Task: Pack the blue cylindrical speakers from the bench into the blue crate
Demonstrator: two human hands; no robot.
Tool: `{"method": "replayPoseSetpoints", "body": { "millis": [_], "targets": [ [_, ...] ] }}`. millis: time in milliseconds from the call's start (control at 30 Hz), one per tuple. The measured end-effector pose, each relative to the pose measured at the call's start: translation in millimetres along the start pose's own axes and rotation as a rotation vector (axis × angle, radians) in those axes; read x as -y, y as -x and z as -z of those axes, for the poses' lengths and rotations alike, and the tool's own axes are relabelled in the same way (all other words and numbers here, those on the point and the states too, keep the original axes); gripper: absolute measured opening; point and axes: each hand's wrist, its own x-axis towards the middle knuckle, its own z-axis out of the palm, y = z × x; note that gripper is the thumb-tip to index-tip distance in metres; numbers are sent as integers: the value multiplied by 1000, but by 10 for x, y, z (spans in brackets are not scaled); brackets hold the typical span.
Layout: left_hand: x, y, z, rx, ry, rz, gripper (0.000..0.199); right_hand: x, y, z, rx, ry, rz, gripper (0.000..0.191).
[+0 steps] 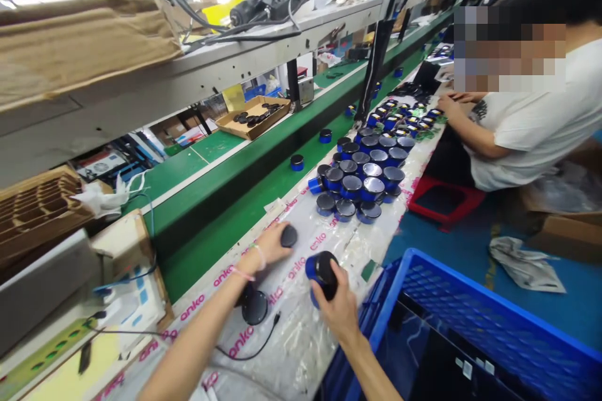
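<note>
My left hand reaches over the plastic-covered bench, its fingers closed on a small black disc. To the right, my right hand grips a short blue-and-black cylinder, its black round side tipped toward me. More blue shows beneath it, and I cannot tell whether that is a second piece. Below my left wrist lies a round black pad, with a black cable nearby. Beyond both hands, several blue cylinders with shiny dark tops stand packed together, some stacked.
A green conveyor belt runs along the left, carrying spaced-out cylinders. At right front stands a blue crate with dark flat items inside. A co-worker sits farther along the bench. An overhead shelf and its dark post border the belt.
</note>
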Motion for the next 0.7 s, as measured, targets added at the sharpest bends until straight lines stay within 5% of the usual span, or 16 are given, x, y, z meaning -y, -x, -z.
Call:
{"method": "replayPoseSetpoints", "body": {
  "millis": [100,167,333,400,533,600,700],
  "targets": [
    [576,428,306,123,8,64,67,273,-138,-402,40,-29,93,61],
    [777,693,376,160,89,90,66,483,-168,-654,62,-59,119,61],
    [777,1003,510,358,446,131,64,856,-43,-909,178,-191,82,58],
    [691,868,596,373,377,142,65,797,-25,-765,131,-231,18,60],
    [279,163,526,101,181,-42,56,299,18,-202,79,-115,-71,57],
    [-73,-285,286,-39,54,-195,53,29,178,4,189,-12,20,56],
    [-642,-877,-238,-35,-38,-57,80,-156,626,-21,301,56,209,54]
  ]
}}
